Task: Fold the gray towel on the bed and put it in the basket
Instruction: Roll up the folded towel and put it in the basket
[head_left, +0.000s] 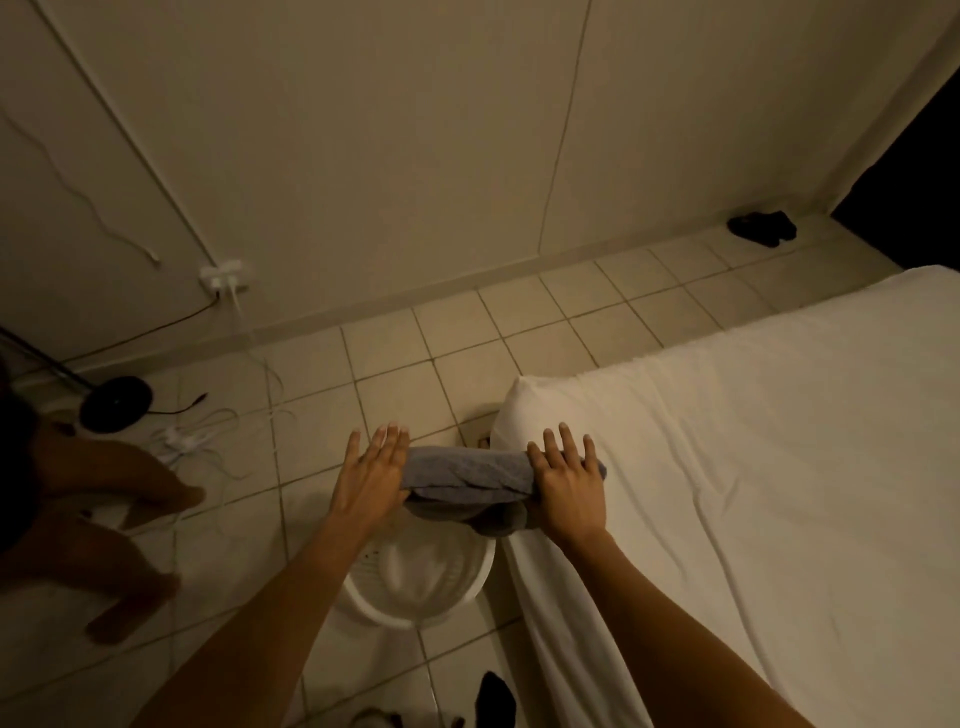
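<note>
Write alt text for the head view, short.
Two bare hands, left hand and right hand, hold a folded gray towel by its ends above a white basket on the tiled floor, beside a white-sheeted bed. Another person's bare legs show at left.

The folded towel (467, 475) is a plain mid gray, darker in its creases. Below it the round basket (475, 574) is white. The bed (753, 467) wears a plain white sheet without any pattern. The floor (467, 322) is cream square tiles ruled by dark grout lines. A black garment (762, 227) lies by the beige wall (363, 130), and white cables (197, 441) trail near a black round base (117, 404).
</note>
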